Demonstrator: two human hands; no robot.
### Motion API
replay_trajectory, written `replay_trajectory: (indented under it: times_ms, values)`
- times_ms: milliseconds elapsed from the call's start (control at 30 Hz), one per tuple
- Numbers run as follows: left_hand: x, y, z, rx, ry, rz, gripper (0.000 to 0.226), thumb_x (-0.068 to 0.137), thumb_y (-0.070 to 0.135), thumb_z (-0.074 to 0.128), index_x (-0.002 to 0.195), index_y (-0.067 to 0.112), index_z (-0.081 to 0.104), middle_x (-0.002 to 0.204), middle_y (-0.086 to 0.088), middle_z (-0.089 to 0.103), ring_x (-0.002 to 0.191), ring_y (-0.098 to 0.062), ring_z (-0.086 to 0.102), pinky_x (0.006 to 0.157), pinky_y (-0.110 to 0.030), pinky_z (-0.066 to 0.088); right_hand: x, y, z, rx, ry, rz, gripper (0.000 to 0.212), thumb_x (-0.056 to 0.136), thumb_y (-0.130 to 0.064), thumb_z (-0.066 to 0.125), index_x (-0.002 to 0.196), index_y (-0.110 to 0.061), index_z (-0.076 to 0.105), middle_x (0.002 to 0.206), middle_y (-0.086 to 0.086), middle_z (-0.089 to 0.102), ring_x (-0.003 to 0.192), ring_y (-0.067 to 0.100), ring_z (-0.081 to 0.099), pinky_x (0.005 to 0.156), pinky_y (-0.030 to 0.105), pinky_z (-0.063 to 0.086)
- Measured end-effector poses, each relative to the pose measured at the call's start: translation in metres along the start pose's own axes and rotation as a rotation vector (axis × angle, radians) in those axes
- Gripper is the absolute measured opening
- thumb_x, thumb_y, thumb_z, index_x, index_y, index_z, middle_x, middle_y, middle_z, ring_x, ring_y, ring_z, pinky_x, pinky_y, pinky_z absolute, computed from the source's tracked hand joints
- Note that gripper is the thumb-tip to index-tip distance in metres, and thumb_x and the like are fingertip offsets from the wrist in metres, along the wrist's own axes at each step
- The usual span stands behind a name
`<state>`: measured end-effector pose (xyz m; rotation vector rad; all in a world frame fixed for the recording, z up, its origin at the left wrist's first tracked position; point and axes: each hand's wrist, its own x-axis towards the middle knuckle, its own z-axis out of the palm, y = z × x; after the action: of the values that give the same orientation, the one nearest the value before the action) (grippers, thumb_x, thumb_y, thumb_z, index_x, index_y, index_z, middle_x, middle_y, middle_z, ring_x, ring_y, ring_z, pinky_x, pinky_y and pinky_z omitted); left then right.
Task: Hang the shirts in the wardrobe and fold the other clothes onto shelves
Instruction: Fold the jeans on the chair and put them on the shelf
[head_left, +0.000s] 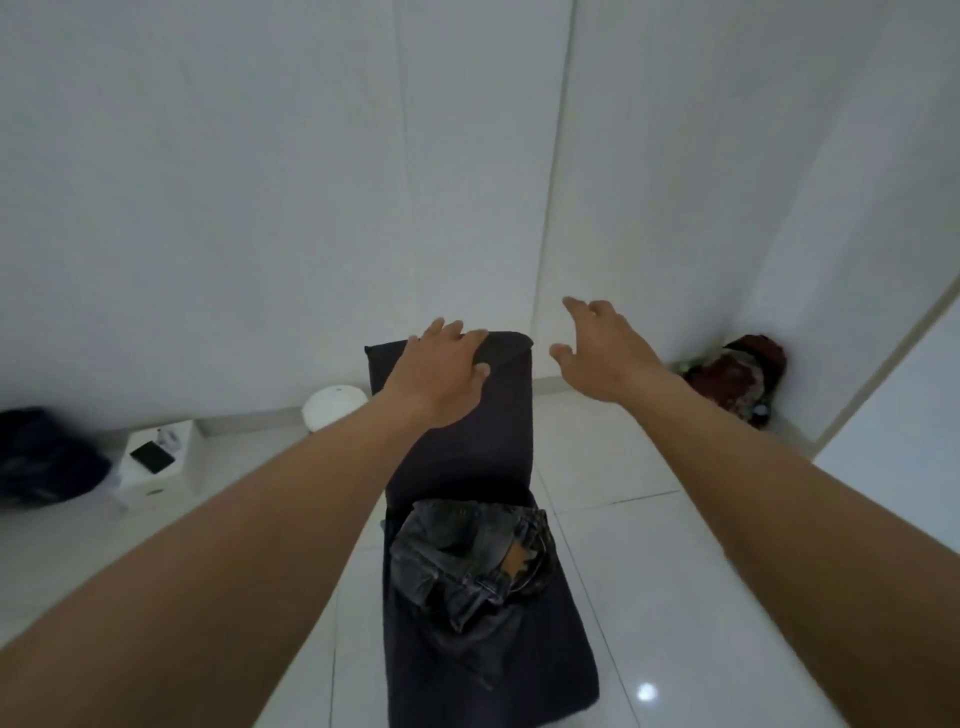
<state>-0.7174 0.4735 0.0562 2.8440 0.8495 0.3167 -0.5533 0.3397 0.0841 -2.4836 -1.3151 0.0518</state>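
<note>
A long, dark charcoal folded cloth (462, 457) lies on the white tiled floor (660, 571), with crumpled grey washed denim jeans (467, 556) heaped on its near half. The left hand (441, 374) rests on its far end, fingers seemingly flat. The right hand (608, 353) hovers just beside it, fingers spread and holding nothing.

White walls (234, 156), glossy white tiled floor (649, 582), small light glare (647, 692)
</note>
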Motion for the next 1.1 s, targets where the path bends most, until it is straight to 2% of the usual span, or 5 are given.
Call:
replay_trajectory:
  times_ms: [467,667,867,1000,1100]
  values:
    - [-0.022,-0.071,0.272,-0.115,-0.259,-0.222,0.059,0.102,0.035,0.044,0.157,0.022,0.027,0.161,-0.010,0.030,0.151,-0.031,0.020,0.121,-0.049,0.024,0.047,0.088,0.283,0.017,-0.440,-0.155,0.069,0.101,-0.022,0.051,0.160,-0.017,0.016,0.162,0.013,0.023,0.145,0.035,0.029,0.114,0.048,0.036]
    - [-0.047,-0.083,0.364,-0.050,-0.467,-0.066,0.080,0.093,0.038,0.054,0.160,0.025,0.011,0.166,-0.009,0.014,0.153,-0.028,0.011,0.124,-0.044,0.012,0.043,0.120,0.387,-0.004,-0.586,-0.162,0.090,0.090,-0.026,0.068,0.161,-0.023,0.013,0.166,0.016,0.015,0.152,0.034,0.018,0.118,0.053,0.029]
    - [-0.058,-0.080,0.433,0.259,-0.500,0.045,0.095,0.093,0.049,0.060,0.159,0.033,-0.006,0.167,-0.016,-0.005,0.153,-0.037,0.001,0.121,-0.061,0.005,0.025,0.145,0.451,-0.197,-0.658,-0.189,0.108,0.088,-0.050,0.067,0.158,-0.035,-0.014,0.168,0.013,-0.009,0.154,0.038,-0.008,0.121,0.060,0.005]
    - [-0.052,-0.081,0.453,0.269,-0.396,0.018,0.067,0.094,0.039,0.061,0.153,0.032,0.030,0.160,-0.018,0.027,0.143,-0.041,0.029,0.114,-0.062,0.024,0.014,0.153,0.478,-0.252,-0.606,-0.198,0.120,0.085,-0.054,0.070,0.154,-0.034,-0.026,0.167,0.014,-0.003,0.153,0.041,-0.006,0.119,0.064,0.005]
    - [-0.045,-0.083,0.450,0.204,-0.275,0.025,0.040,0.086,0.038,0.068,0.125,0.030,0.065,0.135,-0.007,0.061,0.124,-0.037,0.053,0.101,-0.057,0.039,0.012,0.156,0.490,-0.207,-0.528,-0.193,0.120,0.085,-0.055,0.069,0.154,-0.032,-0.027,0.165,0.012,0.008,0.154,0.039,0.001,0.119,0.063,0.008]
